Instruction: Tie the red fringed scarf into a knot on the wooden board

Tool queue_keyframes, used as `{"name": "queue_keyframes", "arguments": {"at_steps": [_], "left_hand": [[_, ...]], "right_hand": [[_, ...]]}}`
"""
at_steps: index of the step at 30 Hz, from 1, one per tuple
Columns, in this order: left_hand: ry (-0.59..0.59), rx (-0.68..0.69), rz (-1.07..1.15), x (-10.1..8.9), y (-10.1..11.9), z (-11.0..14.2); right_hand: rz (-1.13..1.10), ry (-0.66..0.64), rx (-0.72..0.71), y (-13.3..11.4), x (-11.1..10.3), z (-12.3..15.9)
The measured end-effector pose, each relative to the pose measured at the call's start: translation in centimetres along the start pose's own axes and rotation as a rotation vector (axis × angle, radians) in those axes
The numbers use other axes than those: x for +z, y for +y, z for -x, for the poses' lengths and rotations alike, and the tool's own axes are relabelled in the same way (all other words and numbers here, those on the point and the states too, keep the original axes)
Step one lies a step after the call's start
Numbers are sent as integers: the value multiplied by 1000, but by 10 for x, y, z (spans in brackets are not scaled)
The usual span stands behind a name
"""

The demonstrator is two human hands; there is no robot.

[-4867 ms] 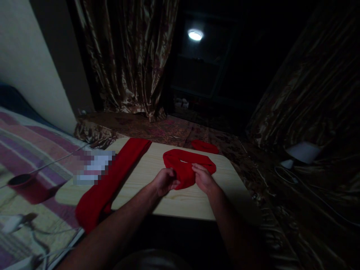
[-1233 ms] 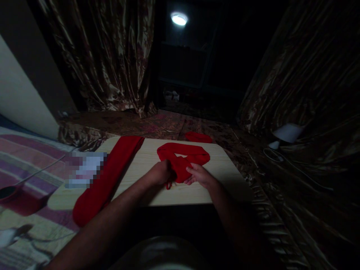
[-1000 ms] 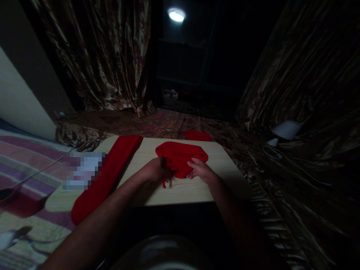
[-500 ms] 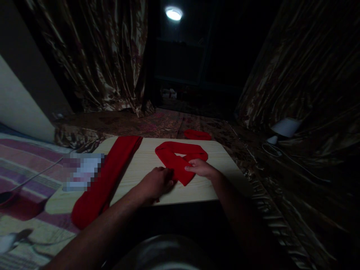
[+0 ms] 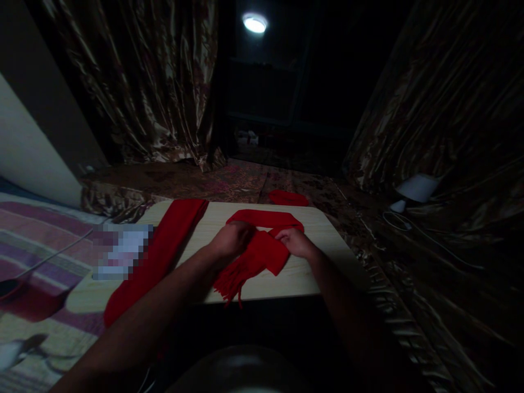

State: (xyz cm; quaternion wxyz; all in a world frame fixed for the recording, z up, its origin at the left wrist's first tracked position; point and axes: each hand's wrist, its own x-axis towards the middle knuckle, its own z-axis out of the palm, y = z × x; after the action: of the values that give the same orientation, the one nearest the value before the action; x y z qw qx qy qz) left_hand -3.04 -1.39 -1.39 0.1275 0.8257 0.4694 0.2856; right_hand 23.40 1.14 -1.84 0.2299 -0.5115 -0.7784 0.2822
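Note:
A red knitted scarf lies looped on the pale wooden table, its two ends crossed near me. One end has a fringe that spreads toward the table's near edge. My left hand is closed on the scarf at the left side of the loop; its fingertips are partly hidden. At the crossing, my right hand pinches the cloth between thumb and fingers. A second red cloth, folded long and flat, lies across the table's left part, beside my left forearm.
Another red fabric piece rests just beyond the table's far edge. A blurred-out flat item lies at the table's left. A striped bedspread is on the left. On the right stand a white lamp and its cord.
My left hand has moved up and away from me along the scarf. The fringed end now shows, spread toward the near left. My right hand has shifted slightly right.

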Motion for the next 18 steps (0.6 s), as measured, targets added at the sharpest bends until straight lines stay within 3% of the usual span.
{"name": "queue_keyframes", "arguments": {"at_steps": [3,5,11,18], "left_hand": [[-179,75,-42,14,-17,-10],[-239,66,-137,24,-25,-11],[-320,19,-262,31,-32,-7],[-383,-12,-263,26,-31,-10]], "right_hand": [[52,-73,-157,9,-5,4],[60,-100,-260,16,-7,6],[0,-104,-378,37,-6,3],[112,-35,-523,29,4,-1]]}}
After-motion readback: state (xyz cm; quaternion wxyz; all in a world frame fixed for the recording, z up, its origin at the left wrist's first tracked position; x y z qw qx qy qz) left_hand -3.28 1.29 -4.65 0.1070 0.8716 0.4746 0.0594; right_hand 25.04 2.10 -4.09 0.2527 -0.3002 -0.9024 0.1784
